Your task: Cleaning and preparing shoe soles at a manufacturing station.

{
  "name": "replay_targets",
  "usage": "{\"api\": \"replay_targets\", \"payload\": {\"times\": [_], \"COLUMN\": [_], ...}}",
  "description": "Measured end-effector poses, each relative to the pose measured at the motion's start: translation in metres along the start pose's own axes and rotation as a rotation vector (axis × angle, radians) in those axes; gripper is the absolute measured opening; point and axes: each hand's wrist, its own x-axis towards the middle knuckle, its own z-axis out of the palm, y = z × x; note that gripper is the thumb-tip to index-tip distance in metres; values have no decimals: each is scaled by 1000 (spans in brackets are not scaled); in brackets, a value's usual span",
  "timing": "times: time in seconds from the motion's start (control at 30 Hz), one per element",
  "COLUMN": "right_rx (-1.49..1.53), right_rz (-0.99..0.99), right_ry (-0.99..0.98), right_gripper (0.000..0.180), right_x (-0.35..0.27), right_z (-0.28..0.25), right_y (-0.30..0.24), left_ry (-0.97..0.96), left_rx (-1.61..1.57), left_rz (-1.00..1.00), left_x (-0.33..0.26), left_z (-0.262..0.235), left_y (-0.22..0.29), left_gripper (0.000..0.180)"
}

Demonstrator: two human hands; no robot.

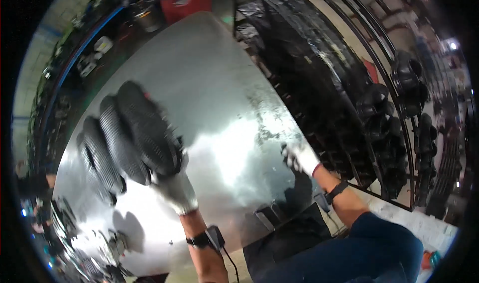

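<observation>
My left hand (pixel 175 190), in a white glove, is at the near end of several long, curved, black ribbed rubber pieces (pixel 134 133). The pieces lie side by side like a fan over the left part of a shiny metal table (pixel 209 73). They hide most of that hand's fingers, which appear closed around their ends. My right hand (pixel 303 158) wears a white glove with dark fingertips. It hovers over or rests at the table's right edge, fingers apart, with nothing visible in it.
Racks with black moulded parts (pixel 376 108) stand to the right, beside black plastic sheeting (pixel 279 33). A red bin (pixel 187 6) is beyond the table's far end. Blurred metallic items (pixel 102 245) are at the near left. Cables hang from devices on both my wrists.
</observation>
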Motion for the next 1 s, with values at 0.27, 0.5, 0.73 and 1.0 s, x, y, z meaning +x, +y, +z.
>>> {"api": "replay_targets", "payload": {"times": [0.27, 0.5, 0.73, 1.0], "right_rx": [-45, 116, 205, -657], "right_rz": [-12, -227, -36, -251], "right_ry": [26, -317, -549, -146], "right_gripper": [37, 62, 49, 115], "right_x": [-11, -129, -208, -266], "right_z": [28, 84, 25, 36], "right_y": [67, -28, 64, 19], "left_ry": [202, -12, -75, -365], "left_rx": [343, 404, 552, 1524], "left_rz": [-34, -452, -478, -3], "left_x": [19, -169, -87, -166], "left_z": [39, -66, -140, -102], "left_y": [11, -50, -98, -116], "left_gripper": [75, 62, 25, 35]}}
